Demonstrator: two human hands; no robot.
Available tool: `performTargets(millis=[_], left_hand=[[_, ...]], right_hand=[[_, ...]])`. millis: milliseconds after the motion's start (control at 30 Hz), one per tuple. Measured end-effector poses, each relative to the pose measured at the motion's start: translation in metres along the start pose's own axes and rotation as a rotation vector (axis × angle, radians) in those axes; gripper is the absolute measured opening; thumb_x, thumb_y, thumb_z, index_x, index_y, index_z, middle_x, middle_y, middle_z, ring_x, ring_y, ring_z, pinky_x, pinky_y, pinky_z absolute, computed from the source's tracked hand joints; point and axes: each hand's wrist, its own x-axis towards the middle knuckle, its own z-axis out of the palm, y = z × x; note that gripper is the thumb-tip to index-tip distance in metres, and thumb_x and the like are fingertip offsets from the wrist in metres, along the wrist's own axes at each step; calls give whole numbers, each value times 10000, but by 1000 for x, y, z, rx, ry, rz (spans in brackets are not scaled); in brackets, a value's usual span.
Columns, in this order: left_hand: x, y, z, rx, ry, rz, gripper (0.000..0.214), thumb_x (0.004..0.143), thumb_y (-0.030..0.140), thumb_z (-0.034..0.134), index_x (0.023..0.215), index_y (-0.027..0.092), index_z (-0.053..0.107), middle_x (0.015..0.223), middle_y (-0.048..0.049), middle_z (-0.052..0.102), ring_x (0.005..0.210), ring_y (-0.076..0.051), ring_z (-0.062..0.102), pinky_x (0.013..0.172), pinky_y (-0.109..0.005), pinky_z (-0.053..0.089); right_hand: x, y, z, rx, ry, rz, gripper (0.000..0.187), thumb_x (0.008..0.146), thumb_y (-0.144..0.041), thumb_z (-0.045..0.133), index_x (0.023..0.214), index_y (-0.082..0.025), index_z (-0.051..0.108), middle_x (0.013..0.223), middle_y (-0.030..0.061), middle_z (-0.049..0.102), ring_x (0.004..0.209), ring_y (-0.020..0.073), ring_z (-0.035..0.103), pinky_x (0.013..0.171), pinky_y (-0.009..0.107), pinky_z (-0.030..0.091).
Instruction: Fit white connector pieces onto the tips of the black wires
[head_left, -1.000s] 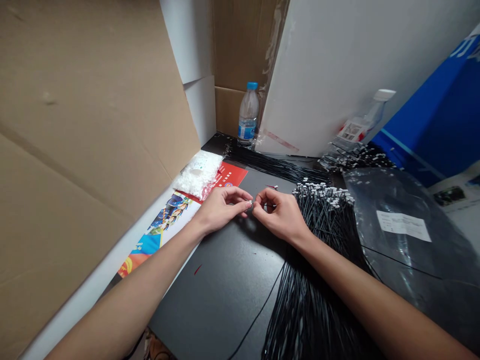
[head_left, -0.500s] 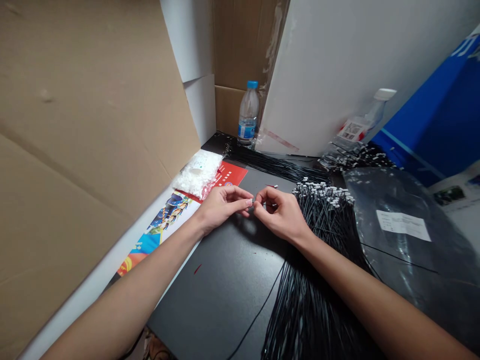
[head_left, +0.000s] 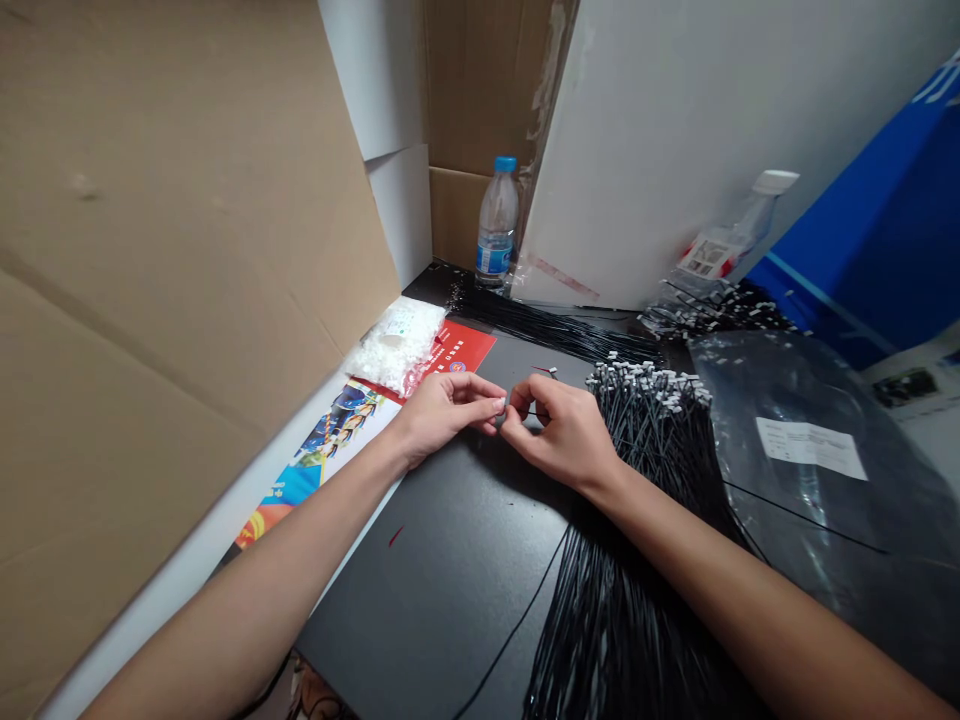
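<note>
My left hand (head_left: 442, 415) is closed in a pinch over the dark table, with a small white connector barely showing at the thumb and index tips. Facing it, fingertips almost touching, my right hand (head_left: 562, 430) pinches the end of a thin black wire, most of which is hidden by the fingers. Right beside that hand and under its forearm lies a thick bundle of black wires (head_left: 652, 440), their far ends fitted with white connectors. Left of my left hand rests a clear bag of white connectors (head_left: 397, 345).
A water bottle (head_left: 496, 225) with a blue cap stands at the back by more black wires (head_left: 555, 325). Another bottle (head_left: 739, 235) leans at the right above a plastic bag (head_left: 810, 500) with a white label. A tall cardboard sheet (head_left: 165, 250) walls the left side.
The right fingertips have shifted slightly and their pinch looks a little different. My left hand stays nearly in place.
</note>
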Motion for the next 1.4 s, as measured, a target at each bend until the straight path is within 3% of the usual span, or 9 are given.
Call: performTargets(millis=[267,400,867,1167,1400], left_hand=[[-1,-1,0,21,-12,67,155,749,151,748,874,88,682,772,-36,697,619,-90,637,698,-256,530],[0,-2,-1,2,-34,73,185,731,171,765,868,76,684,773,-41,696,643,-97,642,713,-265,540],[0,-9,4,-123,2,35,115,739,105,742,827,83,670,764,-22,689,627,-77,626,758,-280,543],[2,-8,-1,-151,-41,10,167,744,132,754,886,83,680,815,-37,697,709,-96,648,802,-289,546],[4,-8,-2,-150,-29,0,185,739,144,760,891,77,680,815,-43,694,696,-99,650,741,-261,546]], right_hand=[[2,-5,-4,245,-75,168,168,802,-285,549,717,-145,584,526,-31,465,451,64,369,466,203,305],[3,-5,-5,310,-100,200,173,797,-293,553,722,-139,581,568,-18,522,459,56,398,453,181,325],[1,-7,-3,337,-73,185,136,798,-255,544,738,-141,585,645,5,634,542,81,557,472,159,403],[4,-6,-6,275,-39,131,142,803,-247,541,744,-135,606,672,14,629,556,78,557,440,140,391],[3,-5,-5,230,-15,109,113,784,-229,547,732,-141,594,613,-6,583,515,70,502,465,165,370]])
